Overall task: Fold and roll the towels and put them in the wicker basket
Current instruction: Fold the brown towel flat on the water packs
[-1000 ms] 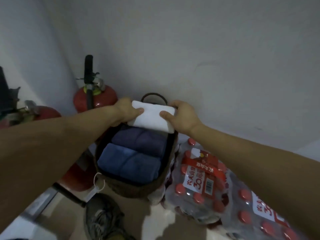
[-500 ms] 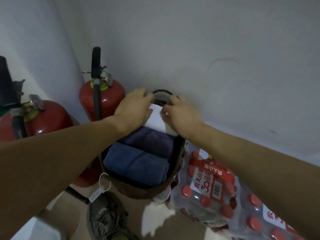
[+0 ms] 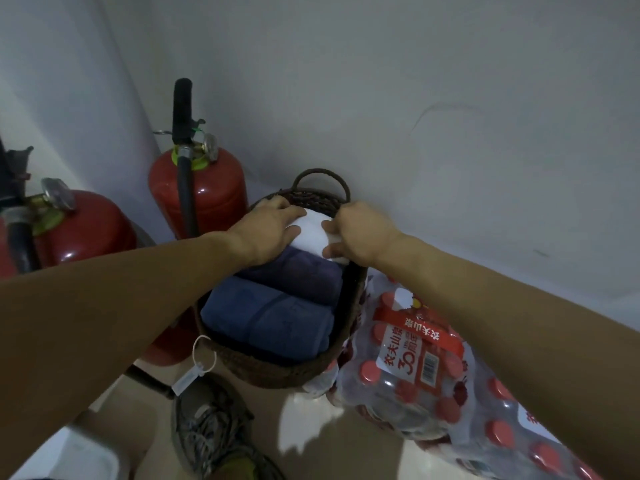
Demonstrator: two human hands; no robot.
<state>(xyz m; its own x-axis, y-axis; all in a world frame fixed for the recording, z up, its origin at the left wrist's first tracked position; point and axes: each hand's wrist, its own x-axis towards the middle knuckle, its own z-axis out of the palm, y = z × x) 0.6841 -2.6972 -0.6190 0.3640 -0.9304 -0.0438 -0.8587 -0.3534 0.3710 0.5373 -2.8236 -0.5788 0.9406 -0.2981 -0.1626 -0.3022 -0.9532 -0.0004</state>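
Note:
A dark wicker basket (image 3: 277,370) with a loop handle stands on the floor against the wall. Inside lie a rolled blue towel (image 3: 266,318) at the near end and a rolled purple towel (image 3: 298,277) behind it. A rolled white towel (image 3: 313,232) sits at the far end, low in the basket. My left hand (image 3: 268,225) lies over its left end with fingers spread. My right hand (image 3: 360,232) holds its right end, thumb on the towel and fingers curled over the far side.
Two red fire extinguishers (image 3: 199,188) (image 3: 79,225) stand left of the basket in the corner. A shrink-wrapped pack of red-capped water bottles (image 3: 415,368) lies against the basket's right side. A grey shoe (image 3: 211,427) is on the floor in front. A white tag (image 3: 188,377) hangs from the rim.
The white towel went from above the basket's rim down into its far end. Both hands followed it down and now sit on top of it.

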